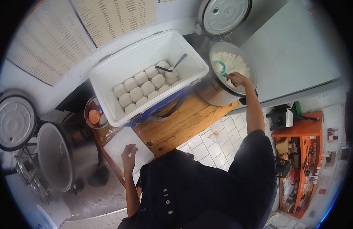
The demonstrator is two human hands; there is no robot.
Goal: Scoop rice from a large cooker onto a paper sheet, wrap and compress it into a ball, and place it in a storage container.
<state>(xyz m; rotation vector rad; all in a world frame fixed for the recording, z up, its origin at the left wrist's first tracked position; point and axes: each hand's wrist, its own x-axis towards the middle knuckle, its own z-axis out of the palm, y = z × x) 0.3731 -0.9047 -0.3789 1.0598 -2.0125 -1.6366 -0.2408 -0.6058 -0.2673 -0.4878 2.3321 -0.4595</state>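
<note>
My right hand (237,79) grips the handle of a green plastic scoop (223,68) inside a large rice cooker (212,93). White cooked rice (236,61) fills much of the pot, and some sits in the scoop's bowl. Fingers loosely curled, my left hand (129,157) hovers over a flat white sheet or board (116,147) and holds nothing that I can see. Between the hands stands a white-and-blue cooler box (100,83). Several rounded off-white packets (148,88) lie in rows in it; their contents are hidden. A dark strap (179,63) hangs across its inside.
The wooden table (176,123) carries the cooler and cooker. To the left, a second cooker (55,157) has its lid (15,121) raised. A clear bowl (89,107) holds an orange cup (94,116). At right stands an orange shelf unit (299,131) with mixed items, beyond the tiled floor (205,143).
</note>
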